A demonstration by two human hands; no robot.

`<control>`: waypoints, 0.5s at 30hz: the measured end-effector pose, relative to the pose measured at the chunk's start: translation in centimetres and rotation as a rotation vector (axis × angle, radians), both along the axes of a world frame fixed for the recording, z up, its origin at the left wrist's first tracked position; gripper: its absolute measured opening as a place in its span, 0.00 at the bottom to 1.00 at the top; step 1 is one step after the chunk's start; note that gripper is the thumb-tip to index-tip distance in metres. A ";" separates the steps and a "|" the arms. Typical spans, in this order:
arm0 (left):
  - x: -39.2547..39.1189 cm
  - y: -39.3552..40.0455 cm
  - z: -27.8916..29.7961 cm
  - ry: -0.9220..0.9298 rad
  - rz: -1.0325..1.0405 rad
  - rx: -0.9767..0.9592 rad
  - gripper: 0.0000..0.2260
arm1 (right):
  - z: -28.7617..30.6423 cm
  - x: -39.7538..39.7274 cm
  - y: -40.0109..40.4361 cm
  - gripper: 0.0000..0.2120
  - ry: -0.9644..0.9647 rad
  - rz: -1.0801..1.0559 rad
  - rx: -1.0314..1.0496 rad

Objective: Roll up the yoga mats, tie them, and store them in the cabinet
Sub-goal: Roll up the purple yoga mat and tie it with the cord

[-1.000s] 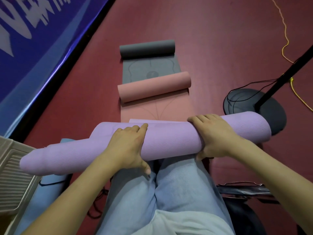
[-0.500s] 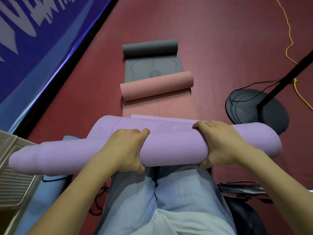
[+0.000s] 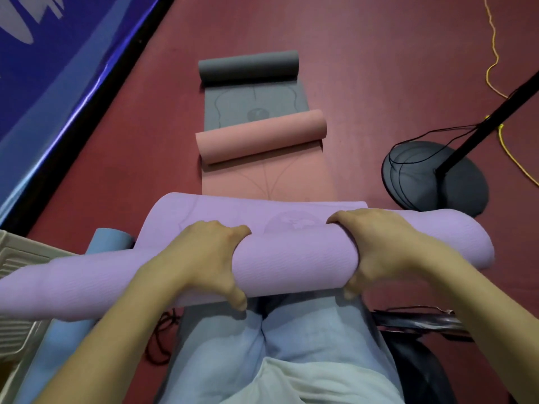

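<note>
Head view showed your left hand [image 3: 204, 258] and right hand [image 3: 379, 249] each curled around the purple yoga mat [image 3: 291, 258], which lay rolled across your knees [image 3: 291, 330], its loose end flat on the floor [image 3: 379, 53]; beyond it lay the partly rolled pink mat [image 3: 261, 135] and grey mat [image 3: 248, 67]

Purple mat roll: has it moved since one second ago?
Yes. The purple mat roll has come toward the person, away from the pink roll; its right end now covers less of the black stand base.
</note>
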State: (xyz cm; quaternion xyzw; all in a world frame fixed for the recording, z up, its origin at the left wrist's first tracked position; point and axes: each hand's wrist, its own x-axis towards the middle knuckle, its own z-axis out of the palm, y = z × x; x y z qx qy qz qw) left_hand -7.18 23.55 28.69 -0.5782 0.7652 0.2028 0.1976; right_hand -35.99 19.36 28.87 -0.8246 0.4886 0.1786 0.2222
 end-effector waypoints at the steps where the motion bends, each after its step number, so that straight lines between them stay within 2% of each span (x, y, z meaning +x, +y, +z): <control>1: 0.2 -0.9 0.0 0.030 0.027 0.035 0.39 | 0.0 0.2 -1.0 0.49 0.001 0.003 0.027; 8: 0.6 -4.0 -0.4 0.134 0.115 0.162 0.35 | -0.9 0.7 -4.7 0.56 0.059 0.066 0.055; 13: 0.8 -4.3 -0.4 0.199 0.160 0.189 0.31 | -0.9 0.9 -2.3 0.52 0.010 0.057 -0.139; 15: 0.8 -4.2 -0.5 0.211 0.162 0.184 0.32 | -1.0 1.1 -1.2 0.54 0.019 0.062 -0.202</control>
